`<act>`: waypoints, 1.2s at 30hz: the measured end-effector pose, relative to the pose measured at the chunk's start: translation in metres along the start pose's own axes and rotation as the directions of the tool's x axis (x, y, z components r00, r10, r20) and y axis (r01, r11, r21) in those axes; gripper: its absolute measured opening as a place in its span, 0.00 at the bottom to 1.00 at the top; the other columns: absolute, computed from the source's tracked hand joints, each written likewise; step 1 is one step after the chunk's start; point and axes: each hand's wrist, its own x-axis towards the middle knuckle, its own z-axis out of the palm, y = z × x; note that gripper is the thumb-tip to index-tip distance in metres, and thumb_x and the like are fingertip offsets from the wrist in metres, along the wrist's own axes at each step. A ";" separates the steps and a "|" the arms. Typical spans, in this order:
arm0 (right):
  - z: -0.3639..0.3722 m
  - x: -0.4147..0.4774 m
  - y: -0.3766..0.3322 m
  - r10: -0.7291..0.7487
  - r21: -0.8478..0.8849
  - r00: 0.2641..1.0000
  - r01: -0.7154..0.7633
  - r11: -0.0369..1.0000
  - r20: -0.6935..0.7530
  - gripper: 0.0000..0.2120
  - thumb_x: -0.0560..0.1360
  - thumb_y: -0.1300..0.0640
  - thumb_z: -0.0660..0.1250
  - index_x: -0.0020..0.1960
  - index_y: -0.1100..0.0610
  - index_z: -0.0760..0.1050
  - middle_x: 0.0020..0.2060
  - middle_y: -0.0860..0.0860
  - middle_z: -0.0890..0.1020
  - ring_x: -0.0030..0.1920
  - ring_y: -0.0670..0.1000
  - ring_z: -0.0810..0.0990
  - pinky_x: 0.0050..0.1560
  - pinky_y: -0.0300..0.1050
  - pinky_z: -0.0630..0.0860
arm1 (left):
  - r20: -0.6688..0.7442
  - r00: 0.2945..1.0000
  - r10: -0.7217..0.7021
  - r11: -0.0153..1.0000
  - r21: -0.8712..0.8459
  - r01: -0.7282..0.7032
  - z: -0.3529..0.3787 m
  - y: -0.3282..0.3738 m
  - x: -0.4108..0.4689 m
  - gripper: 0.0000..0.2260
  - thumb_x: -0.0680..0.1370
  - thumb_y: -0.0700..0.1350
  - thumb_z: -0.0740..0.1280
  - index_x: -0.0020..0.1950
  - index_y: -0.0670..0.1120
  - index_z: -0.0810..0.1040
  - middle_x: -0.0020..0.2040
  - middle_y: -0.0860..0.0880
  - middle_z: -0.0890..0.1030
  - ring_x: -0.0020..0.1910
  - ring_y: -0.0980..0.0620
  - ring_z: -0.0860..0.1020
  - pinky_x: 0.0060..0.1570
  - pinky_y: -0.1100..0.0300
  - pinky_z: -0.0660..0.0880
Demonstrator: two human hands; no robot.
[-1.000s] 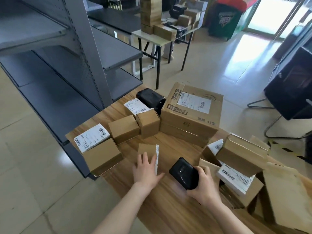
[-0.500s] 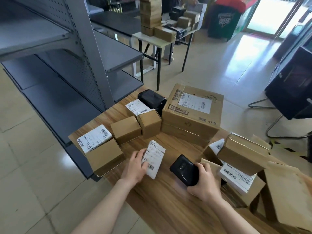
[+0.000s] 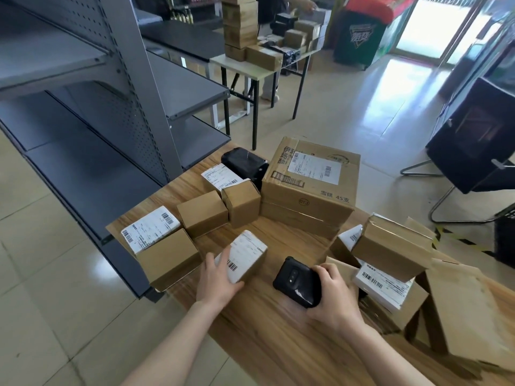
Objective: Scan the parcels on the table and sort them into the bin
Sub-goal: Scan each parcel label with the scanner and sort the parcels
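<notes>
A small cardboard parcel [image 3: 246,256] lies on the wooden table [image 3: 278,344] with its white barcode label facing up. My left hand [image 3: 216,282] grips its near left corner. To its right, my right hand [image 3: 333,298] holds a black handheld scanner [image 3: 298,284] just above the tabletop, its lens side up. Several more brown parcels surround them: a labelled one [image 3: 156,246] at the left edge, two plain ones [image 3: 203,211] behind, a large carton [image 3: 312,185] at the back, and a leaning pile [image 3: 390,260] on the right.
A black wrapped parcel [image 3: 245,165] sits behind the small boxes. Grey metal shelving [image 3: 117,87] stands close on the left. A black bin on a wire stand [image 3: 473,151] is at the far right. Another table with stacked boxes [image 3: 250,43] and a person stands farther back.
My left hand turned the small parcel over, from its plain side flat on the table to label side up. The scanner hand shifted slightly.
</notes>
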 end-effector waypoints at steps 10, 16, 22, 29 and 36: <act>-0.015 0.000 0.008 -0.185 -0.230 0.983 0.176 0.957 -0.018 0.42 0.64 0.42 0.74 0.73 0.48 0.61 0.68 0.47 0.64 0.70 0.50 0.66 0.70 0.53 0.62 | 0.013 0.926 0.376 0.923 0.086 -0.376 -0.013 0.000 0.002 0.41 0.64 0.44 0.78 0.72 0.44 0.63 0.65 0.47 0.66 0.64 0.50 0.68 0.62 0.57 0.73; -0.013 -0.016 0.025 -0.202 -0.240 0.978 0.185 0.953 -0.049 0.40 0.67 0.40 0.74 0.73 0.47 0.61 0.70 0.46 0.64 0.71 0.50 0.64 0.72 0.54 0.60 | 0.010 0.891 0.454 0.879 0.161 -0.449 -0.020 0.011 -0.018 0.38 0.65 0.43 0.78 0.71 0.47 0.64 0.64 0.49 0.65 0.62 0.52 0.67 0.59 0.59 0.74; -0.020 -0.047 0.045 -0.175 -0.165 0.981 0.159 0.973 -0.085 0.41 0.64 0.44 0.74 0.73 0.47 0.61 0.68 0.45 0.65 0.69 0.49 0.67 0.72 0.53 0.61 | -0.009 0.874 0.486 0.856 0.203 -0.475 -0.025 0.030 -0.047 0.37 0.65 0.45 0.77 0.71 0.48 0.65 0.63 0.50 0.67 0.62 0.52 0.68 0.59 0.58 0.73; -0.029 -0.099 0.086 -0.046 0.065 0.982 0.059 0.996 -0.181 0.45 0.60 0.44 0.75 0.73 0.47 0.61 0.67 0.45 0.66 0.67 0.49 0.68 0.68 0.53 0.66 | -0.114 0.882 0.458 0.874 0.240 -0.423 -0.023 0.068 -0.099 0.39 0.67 0.56 0.77 0.73 0.52 0.62 0.66 0.50 0.66 0.65 0.51 0.68 0.57 0.60 0.76; -0.045 -0.166 0.156 0.117 0.264 0.953 -0.041 0.964 -0.279 0.44 0.57 0.48 0.77 0.71 0.50 0.65 0.64 0.45 0.67 0.60 0.51 0.74 0.63 0.53 0.72 | -0.170 0.809 0.563 0.823 0.201 -0.531 -0.004 0.136 -0.163 0.35 0.66 0.59 0.76 0.68 0.54 0.66 0.63 0.50 0.66 0.53 0.52 0.76 0.37 0.61 0.78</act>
